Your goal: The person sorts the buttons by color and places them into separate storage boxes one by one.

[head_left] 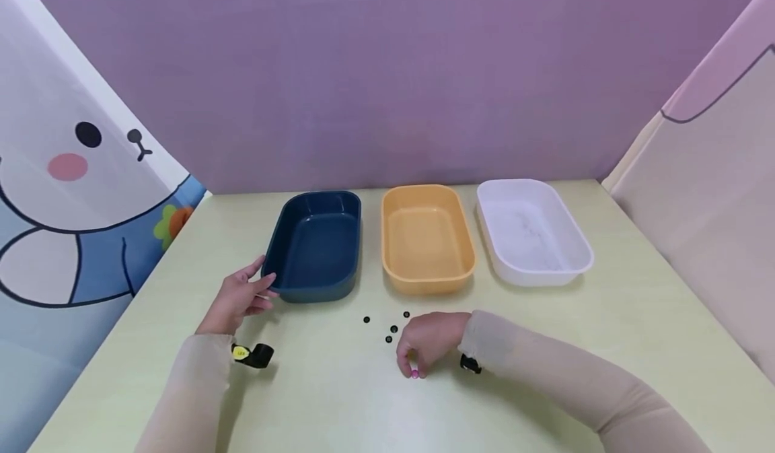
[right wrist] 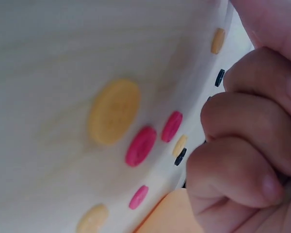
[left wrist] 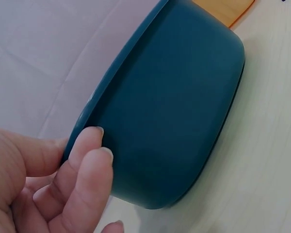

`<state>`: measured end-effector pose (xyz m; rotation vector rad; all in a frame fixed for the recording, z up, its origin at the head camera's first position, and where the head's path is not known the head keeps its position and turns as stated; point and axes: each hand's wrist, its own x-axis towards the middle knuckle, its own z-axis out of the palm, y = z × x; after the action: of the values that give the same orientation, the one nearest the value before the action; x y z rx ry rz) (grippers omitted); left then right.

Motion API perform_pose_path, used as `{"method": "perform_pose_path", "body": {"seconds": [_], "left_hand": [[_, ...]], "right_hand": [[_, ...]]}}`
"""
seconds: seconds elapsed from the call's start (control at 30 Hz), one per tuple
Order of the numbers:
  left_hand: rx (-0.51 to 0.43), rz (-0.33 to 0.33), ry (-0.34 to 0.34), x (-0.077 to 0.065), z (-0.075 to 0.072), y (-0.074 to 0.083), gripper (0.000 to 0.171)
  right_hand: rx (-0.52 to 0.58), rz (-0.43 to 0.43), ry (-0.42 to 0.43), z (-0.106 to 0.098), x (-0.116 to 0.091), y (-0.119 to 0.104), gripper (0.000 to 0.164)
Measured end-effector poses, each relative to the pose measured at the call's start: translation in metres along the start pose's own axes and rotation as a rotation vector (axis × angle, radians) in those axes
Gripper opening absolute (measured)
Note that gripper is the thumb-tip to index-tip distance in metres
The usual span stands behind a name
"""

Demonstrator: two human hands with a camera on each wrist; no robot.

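Observation:
My left hand [head_left: 238,297] holds the near-left corner of a dark blue tray [head_left: 310,293]. In the left wrist view, its thumb and fingers [left wrist: 89,187] pinch the rim of this tray [left wrist: 169,97]. My right hand [head_left: 432,340] is low over the table, thumb and finger pinching a small pink button [head_left: 414,373]. Several small black buttons [head_left: 394,329] lie just beyond it. In the right wrist view the fingers [right wrist: 233,170] are curled, hiding the fingertips. Beside them are a yellow button [right wrist: 114,111], a pink button [right wrist: 140,145] and a black button [right wrist: 181,157].
An orange-yellow tray [head_left: 428,285] stands in the middle of the row, right of the blue one. At the right is a white tray [head_left: 539,276]. Behind the table [head_left: 327,386] hangs a purple cloth [head_left: 412,76], with printed cloth [head_left: 72,258] at the left.

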<state>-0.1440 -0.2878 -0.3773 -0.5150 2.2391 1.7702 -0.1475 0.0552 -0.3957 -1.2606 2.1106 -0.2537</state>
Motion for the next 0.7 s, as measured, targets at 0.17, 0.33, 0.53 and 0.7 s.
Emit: {"method": "perform_pose_path", "body": {"seconds": [0.17,0.33,0.53,0.7], "left_hand": [[-0.008,0.000,0.006,-0.0005,0.0013,-0.0003,0.068],[-0.010,0.002,0.010,0.0011,0.0012,0.0000,0.067],[-0.008,0.001,0.015,0.0022,0.0008,-0.0006,0.067],[-0.027,0.005,0.015,0.0026,0.0009,-0.0026,0.067]], "right_hand": [[-0.014,-0.012,-0.001,0.0016,0.0001,0.0013,0.026],[-0.041,-0.024,0.005,0.0007,0.0003,0.0011,0.027],[-0.050,-0.016,0.002,0.0010,-0.0001,0.0001,0.029],[-0.080,-0.028,0.029,0.0034,-0.0029,0.0006,0.030]]}}
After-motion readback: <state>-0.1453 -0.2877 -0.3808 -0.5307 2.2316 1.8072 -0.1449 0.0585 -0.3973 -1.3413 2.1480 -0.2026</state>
